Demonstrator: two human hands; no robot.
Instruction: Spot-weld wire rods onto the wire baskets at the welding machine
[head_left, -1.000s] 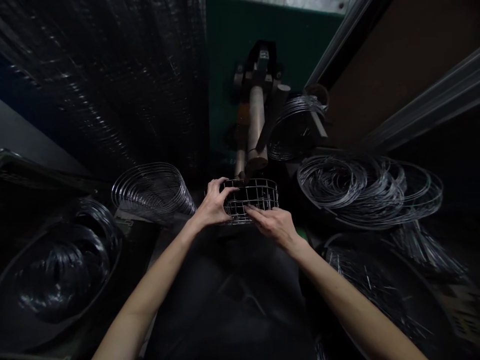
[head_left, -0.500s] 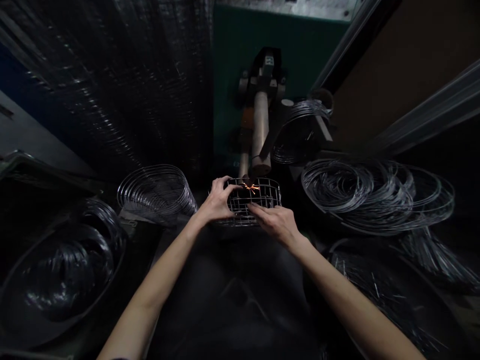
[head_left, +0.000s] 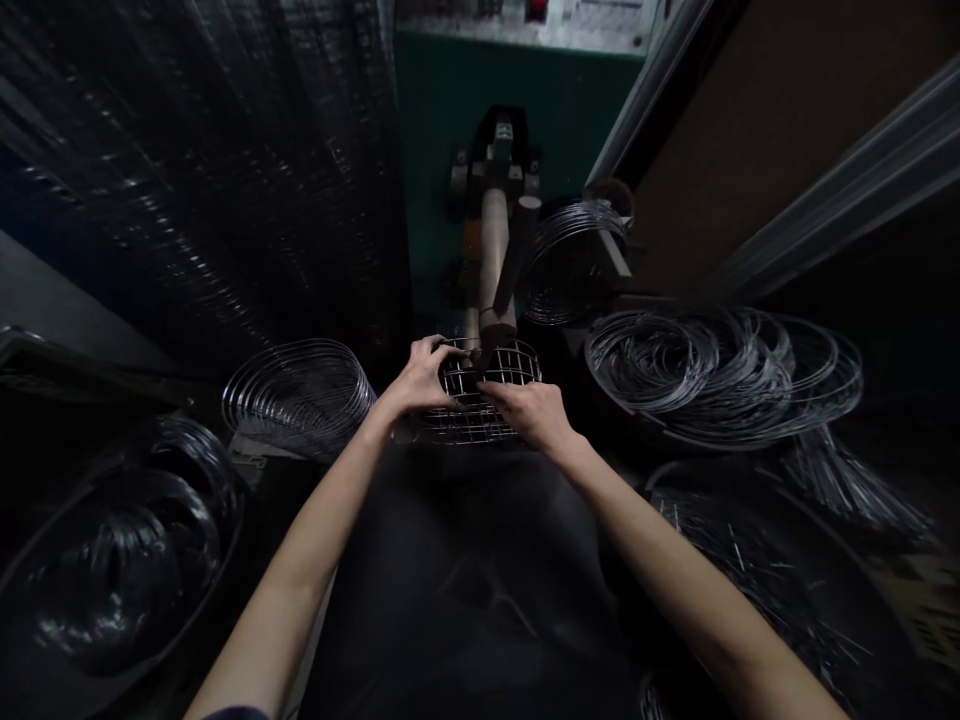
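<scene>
A round wire basket sits at the tip of a spot welder, its grid wall under the electrodes. My left hand grips the basket's left side, thumb and fingers curved round the wires. From the right, my right hand pinches the wires close to the electrode, fingertips pointing left. The welder's lower arm and the exact weld point are partly hidden behind the basket and upper electrode.
Stacked wire rings stand at left, above a tub of shiny wire hoops. Wire coils lie at right, over a bin of short wire rods. More rings hang beside the welder. A dark apron covers my lap.
Orange sparks at the weld point are gone. The whole view has shifted, so the welder, basket and hands appear further left. Both hands keep their hold on the basket.
</scene>
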